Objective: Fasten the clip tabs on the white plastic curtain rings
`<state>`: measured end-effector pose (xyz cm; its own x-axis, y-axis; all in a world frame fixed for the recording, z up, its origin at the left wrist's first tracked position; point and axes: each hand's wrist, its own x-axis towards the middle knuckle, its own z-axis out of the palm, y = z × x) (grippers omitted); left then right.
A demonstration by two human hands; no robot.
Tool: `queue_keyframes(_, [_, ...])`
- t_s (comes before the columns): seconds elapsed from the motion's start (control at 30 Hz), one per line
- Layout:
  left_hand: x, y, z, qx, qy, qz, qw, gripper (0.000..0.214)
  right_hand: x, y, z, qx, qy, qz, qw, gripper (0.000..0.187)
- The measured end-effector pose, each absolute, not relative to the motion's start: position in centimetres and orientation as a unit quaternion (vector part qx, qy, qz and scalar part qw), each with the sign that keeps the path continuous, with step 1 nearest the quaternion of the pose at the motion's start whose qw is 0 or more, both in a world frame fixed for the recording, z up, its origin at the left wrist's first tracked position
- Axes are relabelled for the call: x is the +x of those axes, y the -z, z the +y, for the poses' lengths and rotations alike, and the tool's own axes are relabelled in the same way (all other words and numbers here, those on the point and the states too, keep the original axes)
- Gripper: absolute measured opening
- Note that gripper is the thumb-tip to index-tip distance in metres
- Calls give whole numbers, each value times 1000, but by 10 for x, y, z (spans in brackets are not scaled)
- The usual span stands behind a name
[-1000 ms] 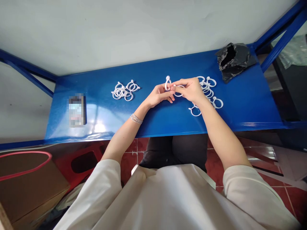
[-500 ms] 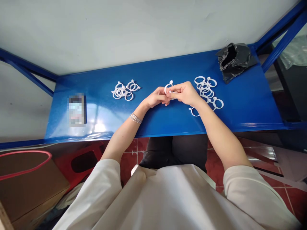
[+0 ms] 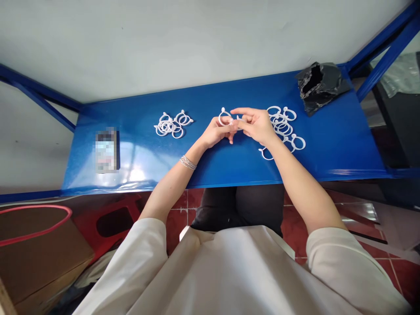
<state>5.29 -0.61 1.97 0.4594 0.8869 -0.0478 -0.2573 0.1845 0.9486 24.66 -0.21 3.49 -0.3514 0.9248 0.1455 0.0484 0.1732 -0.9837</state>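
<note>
Both my hands meet over the middle of the blue shelf. My left hand pinches a white plastic ring with a small knob on top. My right hand touches the same ring from the right, its fingers curled and pinched on it. To the right of my right hand lies a loose pile of white rings. Well to the left of my left hand sits a smaller cluster of white rings.
A crumpled black plastic bag sits at the shelf's back right. A phone lies flat at the left end. Below the shelf are a red stool and a cardboard box. A pale wall stands behind.
The ring held between my hands has shifted slightly left and turned, and my right hand's fingers have stretched out a little. The piles have not moved.
</note>
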Motion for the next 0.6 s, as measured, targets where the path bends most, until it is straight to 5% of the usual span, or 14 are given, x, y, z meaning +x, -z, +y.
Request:
queue_keyframes(0.3, [55, -28, -6, 476, -389, 417, 669, 72, 258, -19, 16, -414, -521, -588, 460, 26])
queue_keyframes(0.6, [45, -17, -5, 609, -340, 291, 655, 78, 247, -42, -5, -375, -564, -653, 340, 20])
